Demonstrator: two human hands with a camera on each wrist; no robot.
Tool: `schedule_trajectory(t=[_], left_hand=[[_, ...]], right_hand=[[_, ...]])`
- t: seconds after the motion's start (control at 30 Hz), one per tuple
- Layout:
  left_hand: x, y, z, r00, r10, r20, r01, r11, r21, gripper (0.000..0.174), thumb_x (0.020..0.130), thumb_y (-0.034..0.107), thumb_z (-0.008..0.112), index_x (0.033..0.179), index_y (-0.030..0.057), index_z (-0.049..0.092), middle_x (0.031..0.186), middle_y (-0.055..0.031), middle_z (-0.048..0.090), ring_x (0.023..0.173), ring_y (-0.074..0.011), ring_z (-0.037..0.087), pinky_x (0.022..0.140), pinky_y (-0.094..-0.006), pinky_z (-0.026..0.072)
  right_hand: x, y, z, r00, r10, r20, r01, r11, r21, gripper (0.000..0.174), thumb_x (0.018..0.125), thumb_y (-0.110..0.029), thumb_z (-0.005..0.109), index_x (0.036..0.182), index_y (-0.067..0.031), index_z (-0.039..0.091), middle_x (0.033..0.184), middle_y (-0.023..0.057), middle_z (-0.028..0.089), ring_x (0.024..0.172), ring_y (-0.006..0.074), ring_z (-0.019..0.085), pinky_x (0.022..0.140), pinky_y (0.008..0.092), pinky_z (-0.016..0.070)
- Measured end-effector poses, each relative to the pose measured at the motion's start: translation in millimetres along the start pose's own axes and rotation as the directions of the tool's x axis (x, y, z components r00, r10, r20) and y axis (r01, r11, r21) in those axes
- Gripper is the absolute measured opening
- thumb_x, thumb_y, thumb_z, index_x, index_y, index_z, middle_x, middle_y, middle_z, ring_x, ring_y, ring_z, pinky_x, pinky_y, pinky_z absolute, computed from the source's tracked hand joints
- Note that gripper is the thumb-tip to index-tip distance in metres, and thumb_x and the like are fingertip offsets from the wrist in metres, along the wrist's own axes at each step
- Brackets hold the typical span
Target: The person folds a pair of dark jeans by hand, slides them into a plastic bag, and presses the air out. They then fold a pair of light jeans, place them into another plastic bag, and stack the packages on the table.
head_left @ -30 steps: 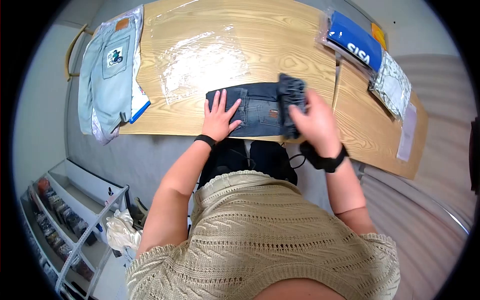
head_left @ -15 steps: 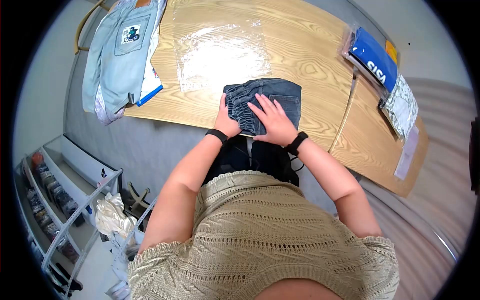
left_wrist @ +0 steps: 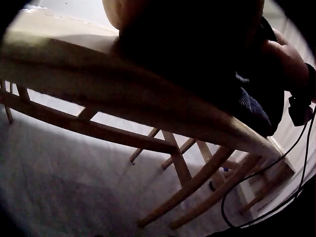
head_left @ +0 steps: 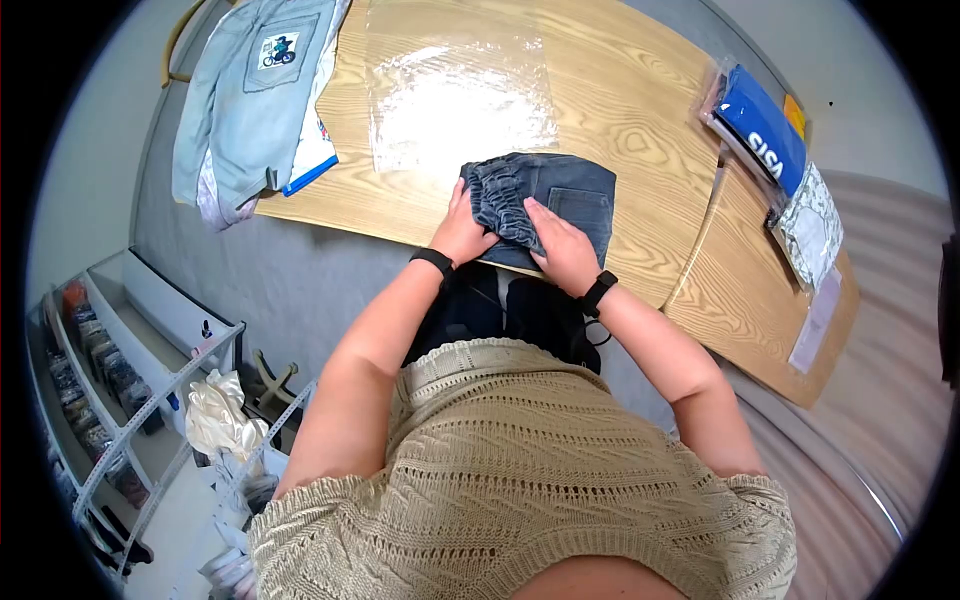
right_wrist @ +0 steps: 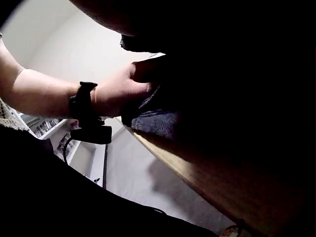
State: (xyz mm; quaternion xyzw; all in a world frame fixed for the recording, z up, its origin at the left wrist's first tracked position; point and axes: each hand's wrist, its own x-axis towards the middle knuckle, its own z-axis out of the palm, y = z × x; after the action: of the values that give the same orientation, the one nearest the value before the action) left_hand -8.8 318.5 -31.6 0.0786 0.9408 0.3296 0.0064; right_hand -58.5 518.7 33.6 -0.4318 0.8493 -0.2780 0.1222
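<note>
Dark blue jeans [head_left: 582, 210] lie folded into a compact bundle at the table's near edge, with a gathered elastic waistband across the left part and a back pocket facing up. My left hand [head_left: 463, 232] rests along the bundle's left edge, its thumb toward the near side. On top, beside the waistband, my right hand [head_left: 568, 252] presses with its fingers extended. The right wrist view shows the left hand [right_wrist: 118, 94] against the denim [right_wrist: 155, 123]; deep shadow hides much of both wrist views.
A clear plastic bag [head_left: 465, 110] lies flat beyond the jeans. Light blue jeans [head_left: 245, 110] are at the left over other clothing. Packed garments, one in a blue package [head_left: 760, 125], lie at the right. A shelf unit [head_left: 150, 380] stands lower left.
The right hand has brought the waistband end over leftward, folding the jeans into a shorter bundle. Both hands then shift slightly, the right drawing nearer the bundle's near side.
</note>
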Motion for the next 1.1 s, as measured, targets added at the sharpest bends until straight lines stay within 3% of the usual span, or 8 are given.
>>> schedule_trajectory(t=[0.2, 0.37, 0.47, 0.57, 0.7, 0.77, 0.9, 1.1], left_hand=[[3.0, 0.9, -3.1, 0.989, -0.135, -0.062, 0.107, 0.935, -0.339, 0.046, 0.075, 0.016, 0.064, 0.119, 0.0061, 0.054, 0.127, -0.0183, 0.048, 0.121, -0.0366, 0.038, 0.104, -0.0410, 0.0299], [-17.9, -17.5, -14.4, 0.839, -0.304, -0.452, 0.218, 0.948, -0.233, 0.021, 0.085, -0.002, 0.046, 0.104, -0.0047, 0.054, 0.117, -0.0210, 0.051, 0.105, -0.0319, 0.052, 0.094, -0.0375, 0.0410], [-24.6, -27.4, -12.3, 0.716, -0.666, -0.210, 0.383, 0.626, -0.680, 0.028, 0.088, 0.020, 0.057, 0.105, -0.0022, 0.054, 0.096, -0.0145, 0.060, 0.077, -0.0212, 0.059, 0.071, -0.0286, 0.0475], [-0.2, 7.6, -46.7, 0.804, -0.591, 0.061, 0.564, 0.726, -0.393, 0.054, 0.075, 0.034, 0.070, 0.103, -0.0082, 0.053, 0.092, -0.0195, 0.061, 0.085, -0.0285, 0.060, 0.074, -0.0352, 0.0477], [4.5, -14.7, -13.1, 0.851, -0.519, -0.083, 0.457, 0.809, -0.371, 0.059, 0.066, 0.032, 0.077, 0.102, -0.0082, 0.054, 0.093, -0.0223, 0.062, 0.087, -0.0257, 0.061, 0.076, -0.0343, 0.0476], [4.0, -26.0, -7.0, 0.803, -0.570, 0.174, 0.554, 0.606, -0.571, 0.052, 0.067, 0.027, 0.077, 0.099, -0.0070, 0.055, 0.093, -0.0202, 0.063, 0.088, -0.0251, 0.061, 0.077, -0.0333, 0.0476], [7.7, 8.9, -22.5, 0.866, -0.500, 0.023, 0.400, 0.662, -0.634, 0.042, 0.071, 0.016, 0.073, 0.100, -0.0039, 0.049, 0.093, -0.0165, 0.062, 0.085, -0.0218, 0.060, 0.078, -0.0304, 0.0465], [28.4, 69.1, -64.5, 0.961, -0.275, 0.022, 0.241, 0.798, -0.553, 0.038, 0.071, 0.012, 0.070, 0.100, 0.0024, 0.047, 0.085, -0.0123, 0.060, 0.077, -0.0193, 0.057, 0.072, -0.0278, 0.0449]], right_hand=[[4.9, -4.0, 7.6, 0.989, -0.130, 0.073, 0.135, 0.988, -0.071, 0.084, 0.065, -0.024, 0.075, 0.134, -0.0002, 0.033, 0.138, 0.0187, 0.036, 0.128, 0.0301, 0.036, 0.102, 0.0399, 0.0337], [2.6, -2.7, 19.4, 0.988, -0.011, 0.154, 0.033, 0.989, -0.141, 0.078, 0.078, -0.046, 0.062, 0.140, -0.0136, 0.028, 0.146, 0.0189, 0.020, 0.136, 0.0342, 0.018, 0.106, 0.0549, 0.0170], [2.1, -3.0, 20.1, 0.978, -0.025, 0.209, 0.063, 0.982, -0.178, 0.073, 0.080, -0.049, 0.059, 0.141, -0.0215, 0.029, 0.147, 0.0177, 0.018, 0.136, 0.0363, 0.016, 0.105, 0.0577, 0.0155], [3.8, -1.1, 19.4, 0.963, -0.034, 0.266, 0.084, 0.980, -0.181, 0.070, 0.081, -0.050, 0.057, 0.141, -0.0258, 0.029, 0.148, 0.0168, 0.017, 0.137, 0.0366, 0.014, 0.105, 0.0588, 0.0142], [8.1, 4.2, 5.1, 0.944, -0.041, 0.328, 0.076, 0.993, -0.094, 0.071, 0.079, -0.043, 0.062, 0.141, -0.0262, 0.029, 0.149, 0.0164, 0.015, 0.137, 0.0353, 0.012, 0.106, 0.0578, 0.0141], [12.3, 3.2, -11.9, 0.918, -0.043, 0.394, 0.047, 0.999, -0.001, 0.070, 0.077, -0.036, 0.066, 0.139, -0.0238, 0.035, 0.149, 0.0153, 0.017, 0.137, 0.0332, 0.015, 0.107, 0.0545, 0.0170], [9.7, 19.0, -55.5, 0.999, -0.017, 0.030, 0.008, 0.957, 0.291, 0.037, 0.072, -0.017, 0.067, 0.107, -0.0068, 0.061, 0.115, 0.0142, 0.058, 0.113, 0.0310, 0.050, 0.096, 0.0374, 0.0406], [-5.8, 23.1, -125.1, 0.988, 0.131, -0.078, -0.105, 0.954, 0.280, 0.076, 0.060, -0.021, 0.079, 0.127, -0.0093, 0.044, 0.133, 0.0140, 0.043, 0.123, 0.0309, 0.040, 0.103, 0.0382, 0.0334]])
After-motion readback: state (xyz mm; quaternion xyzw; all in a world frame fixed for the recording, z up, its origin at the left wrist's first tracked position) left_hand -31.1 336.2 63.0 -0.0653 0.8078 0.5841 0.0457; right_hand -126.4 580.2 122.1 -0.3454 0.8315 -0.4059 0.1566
